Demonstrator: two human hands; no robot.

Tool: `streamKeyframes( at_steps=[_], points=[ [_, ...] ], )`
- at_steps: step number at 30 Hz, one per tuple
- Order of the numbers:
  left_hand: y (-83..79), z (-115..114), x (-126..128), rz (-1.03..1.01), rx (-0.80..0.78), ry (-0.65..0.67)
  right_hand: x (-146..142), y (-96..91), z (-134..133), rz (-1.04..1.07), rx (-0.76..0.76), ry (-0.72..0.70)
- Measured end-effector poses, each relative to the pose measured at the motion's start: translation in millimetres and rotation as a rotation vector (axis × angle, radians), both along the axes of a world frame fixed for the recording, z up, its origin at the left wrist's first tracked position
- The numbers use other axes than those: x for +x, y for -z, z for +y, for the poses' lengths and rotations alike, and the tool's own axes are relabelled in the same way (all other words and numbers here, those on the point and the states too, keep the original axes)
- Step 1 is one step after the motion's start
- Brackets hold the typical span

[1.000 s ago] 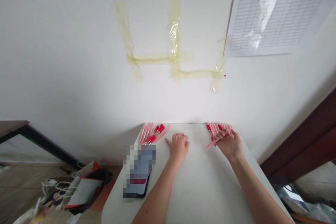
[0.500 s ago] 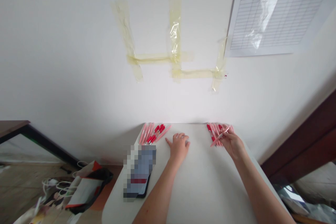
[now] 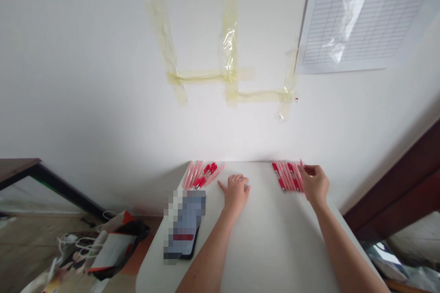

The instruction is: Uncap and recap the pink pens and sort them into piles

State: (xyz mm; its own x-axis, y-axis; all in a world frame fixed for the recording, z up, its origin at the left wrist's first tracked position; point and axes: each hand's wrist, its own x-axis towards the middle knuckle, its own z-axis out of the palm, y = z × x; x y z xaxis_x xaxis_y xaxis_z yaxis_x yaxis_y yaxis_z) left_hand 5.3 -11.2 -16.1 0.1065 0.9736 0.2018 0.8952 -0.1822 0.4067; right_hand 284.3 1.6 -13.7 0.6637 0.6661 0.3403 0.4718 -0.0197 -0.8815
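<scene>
My right hand pinches a pink pen at the right end of a row of pens; only the pen's ends show past my fingers. That row of pink and red pens lies side by side at the far right of the white table. My left hand rests on the tabletop with its fingers apart and holds nothing. Left of it lies another group of pens, several pink ones in line and some red ones at a slant, with one pink pen nearest my hand.
A phone, partly blurred, lies on the table's left side. The white wall stands behind, with yellowed tape strips and a printed sheet. Bags and cables sit on the floor at left. Dark wood is at right.
My right hand has moved right and turned the pink pen from a slant across the row to nearly in line with it. The row is now more exposed. My left hand stays put.
</scene>
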Motion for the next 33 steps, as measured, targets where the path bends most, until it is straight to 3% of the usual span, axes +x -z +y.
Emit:
streamKeyframes(
  at_steps=[8,14,27,33],
  points=[
    [0.1,0.9,0.3,0.021,-0.014,-0.006,-3.6,-12.5,27.2,-0.392,-0.337,0.0],
    [2.6,2.0,0.1,0.004,0.007,-0.002,-0.7,-10.8,47.3,-0.562,-0.463,-0.032],
    [2.0,1.2,-0.5,0.02,0.005,-0.004,6.1,-1.6,52.4,-0.697,-0.545,-0.041],
    [2.9,1.7,-1.0,0.004,0.006,-0.001,8.1,-3.6,50.2,-0.651,-0.536,-0.046]
  ],
)
